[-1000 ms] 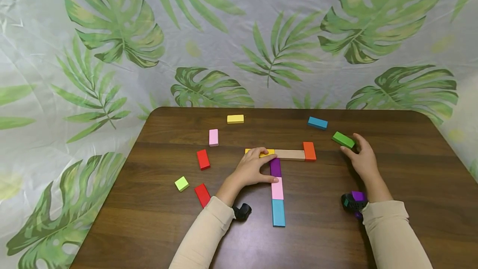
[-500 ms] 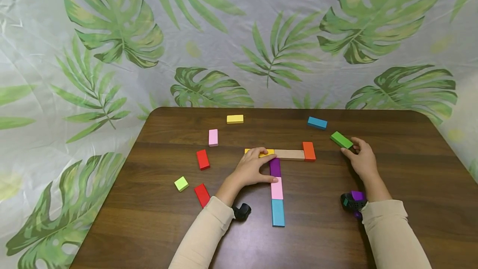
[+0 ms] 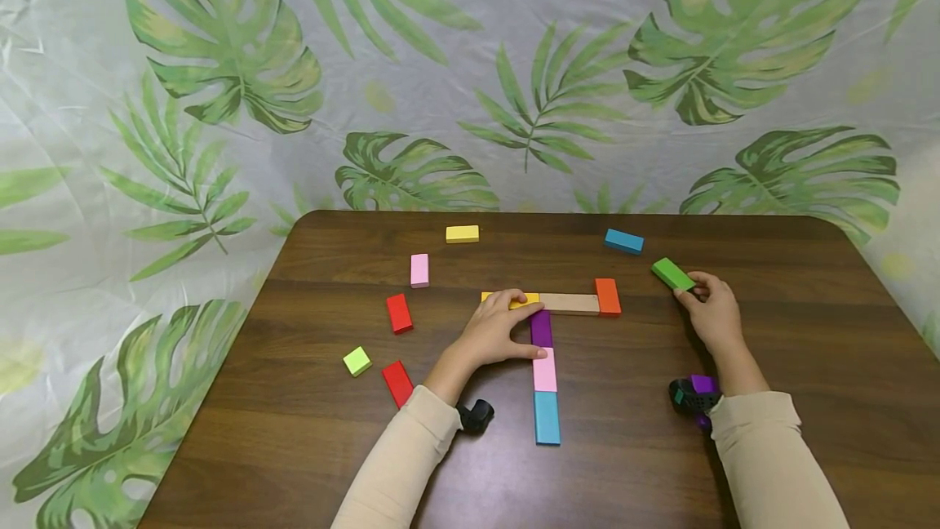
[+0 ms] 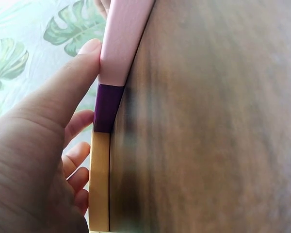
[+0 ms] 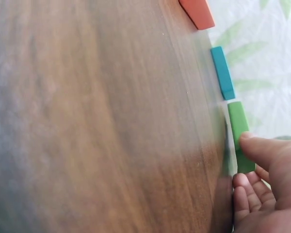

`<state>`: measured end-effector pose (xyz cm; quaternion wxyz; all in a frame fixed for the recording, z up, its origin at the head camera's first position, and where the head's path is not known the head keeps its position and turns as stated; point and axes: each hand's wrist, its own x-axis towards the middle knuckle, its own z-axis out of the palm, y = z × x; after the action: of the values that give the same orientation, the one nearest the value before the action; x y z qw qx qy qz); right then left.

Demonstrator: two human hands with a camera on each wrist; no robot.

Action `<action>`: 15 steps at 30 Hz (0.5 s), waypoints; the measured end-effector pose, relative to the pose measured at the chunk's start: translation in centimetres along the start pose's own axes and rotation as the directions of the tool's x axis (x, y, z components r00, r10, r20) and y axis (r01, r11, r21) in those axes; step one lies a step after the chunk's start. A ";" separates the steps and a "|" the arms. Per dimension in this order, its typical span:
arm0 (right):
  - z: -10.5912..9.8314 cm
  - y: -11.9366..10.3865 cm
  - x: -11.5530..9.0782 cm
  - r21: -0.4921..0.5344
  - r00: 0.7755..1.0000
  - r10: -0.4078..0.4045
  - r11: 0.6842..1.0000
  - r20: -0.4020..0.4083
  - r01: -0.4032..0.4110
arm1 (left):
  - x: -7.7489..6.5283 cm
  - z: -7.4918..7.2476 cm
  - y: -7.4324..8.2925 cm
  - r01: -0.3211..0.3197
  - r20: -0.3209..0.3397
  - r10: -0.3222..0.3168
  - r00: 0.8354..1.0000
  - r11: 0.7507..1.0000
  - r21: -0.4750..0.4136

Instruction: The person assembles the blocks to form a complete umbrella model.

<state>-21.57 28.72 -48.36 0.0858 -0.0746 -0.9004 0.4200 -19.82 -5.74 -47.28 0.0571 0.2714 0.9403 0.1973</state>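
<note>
Flat blocks form a T on the table. Its top is a yellow-orange block (image 3: 530,298), a bare wooden block (image 3: 569,304) and an orange block (image 3: 608,297); its stem is a purple block (image 3: 541,330), a pink block (image 3: 545,374) and a light blue block (image 3: 547,419). My left hand (image 3: 494,333) rests on the T, the thumb (image 4: 90,51) touching the pink block and the other fingers over the yellow-orange and purple blocks. At the right, my right hand (image 3: 716,315) pinches a green block (image 5: 239,126) by its near end, tilted slightly off the table.
Around the T lie a blue block (image 3: 624,242), a yellow block (image 3: 463,234), a second pink block (image 3: 419,270), two red blocks (image 3: 400,314) and a lime block (image 3: 356,362). The brown table (image 3: 279,398) ends at a leaf-patterned cloth (image 3: 411,88).
My right fingers have closed on the green block's near end, and the block has shifted slightly and lifted a little. The left hand has stayed in place on the T.
</note>
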 end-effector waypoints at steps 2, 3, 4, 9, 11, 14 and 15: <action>0.0 -0.1 0.0 0.002 1.000 0.006 1.000 -0.012 -0.006 | 0.0 0.0 0.0 -0.001 -0.002 0.001 1.000 1.000 0.001; 0.0 -0.2 0.0 0.005 1.000 0.009 1.000 -0.018 -0.009 | 0.0 0.0 0.0 -0.002 -0.002 0.002 1.000 1.000 0.001; 0.0 -0.2 0.0 0.004 1.000 0.013 1.000 -0.023 -0.013 | 0.0 0.0 0.0 -0.003 -0.002 0.003 1.000 1.000 0.000; -0.1 -0.5 -0.1 0.028 0.998 0.037 0.999 -0.050 -0.035 | 0.0 0.1 0.0 -0.003 -0.002 0.003 1.000 1.000 -0.005; -0.1 -0.7 -0.2 0.036 0.997 0.038 0.999 -0.063 -0.036 | 0.0 0.1 0.0 -0.004 -0.003 0.004 1.000 1.000 -0.004; -0.2 -1.2 -0.3 0.036 0.996 0.029 0.999 -0.084 -0.026 | 0.0 0.0 0.0 -0.005 -0.003 0.005 1.000 1.000 -0.003; -0.2 -1.3 -0.3 0.036 0.996 0.023 0.999 -0.092 -0.020 | 0.0 0.0 0.0 -0.006 -0.003 0.006 1.000 1.000 -0.003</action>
<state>-21.32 27.94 -47.26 0.1240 -0.1020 -0.8871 0.4327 -19.81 -5.76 -47.29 0.0556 0.2736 0.9394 0.1992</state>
